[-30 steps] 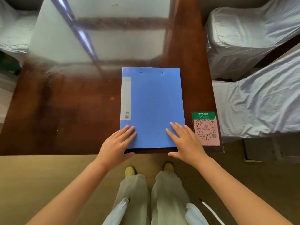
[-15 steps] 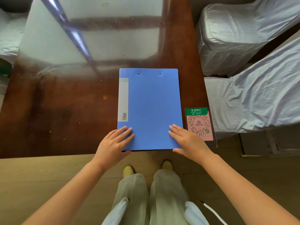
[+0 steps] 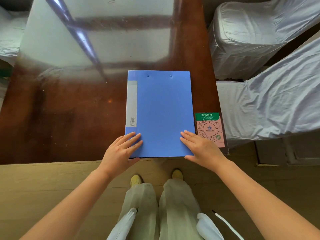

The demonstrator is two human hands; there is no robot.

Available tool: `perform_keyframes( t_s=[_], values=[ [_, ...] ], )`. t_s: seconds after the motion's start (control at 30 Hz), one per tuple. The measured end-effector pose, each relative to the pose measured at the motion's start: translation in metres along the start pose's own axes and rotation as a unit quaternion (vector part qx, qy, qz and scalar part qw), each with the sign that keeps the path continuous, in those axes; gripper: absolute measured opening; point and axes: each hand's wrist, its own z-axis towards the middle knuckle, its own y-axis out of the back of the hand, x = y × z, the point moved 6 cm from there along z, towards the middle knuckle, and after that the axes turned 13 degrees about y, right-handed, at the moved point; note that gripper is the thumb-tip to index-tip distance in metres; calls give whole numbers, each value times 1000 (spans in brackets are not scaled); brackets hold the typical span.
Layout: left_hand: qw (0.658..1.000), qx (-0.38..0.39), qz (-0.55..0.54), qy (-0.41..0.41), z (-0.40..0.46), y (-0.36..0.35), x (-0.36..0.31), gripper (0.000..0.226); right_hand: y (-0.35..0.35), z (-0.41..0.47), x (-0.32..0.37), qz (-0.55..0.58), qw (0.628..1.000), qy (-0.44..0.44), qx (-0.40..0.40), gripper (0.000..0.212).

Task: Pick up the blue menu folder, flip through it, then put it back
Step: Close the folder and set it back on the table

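**Both hands settle on the closed folder; the lift has not begun**

The blue menu folder (image 3: 160, 115) lies flat and shut on the glossy brown table (image 3: 69, 110), its near edge flush with the table's near edge and its spine strip with the pale label on the side away from the QR card (image 3: 209, 129). That card sits just beside the folder's long edge, apart from it by a thin strip of table. Judging from how things lie, none of the task is done yet: the folder is not lifted, no page is turned, and the putting back is far off. What shows looks like the first step, getting a hold for the pick-up.

The left hand (image 3: 121, 149) rests palm down on the folder's near corner on the spine side, fingers spread flat on the cover, thumb tucked at the near edge where the folder meets the table rim. The right hand (image 3: 202, 148) lies over the opposite near corner, fingers flat and pointing away from the body, thumb just off the folder's near edge. Neither hand is closed around anything; both are open and pressed flat, touching the cover but not gripping it. Both forearms reach in from below, angled inward toward the folder.
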Motion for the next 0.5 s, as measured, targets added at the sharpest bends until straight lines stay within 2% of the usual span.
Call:
perform_keyframes(
  t_s=[0.5],
  values=[
    [1000, -10, -9, -2, -1, -1, -4, 62, 0, -4, -5, 4, 1000, 8, -22, 68]
  ],
)
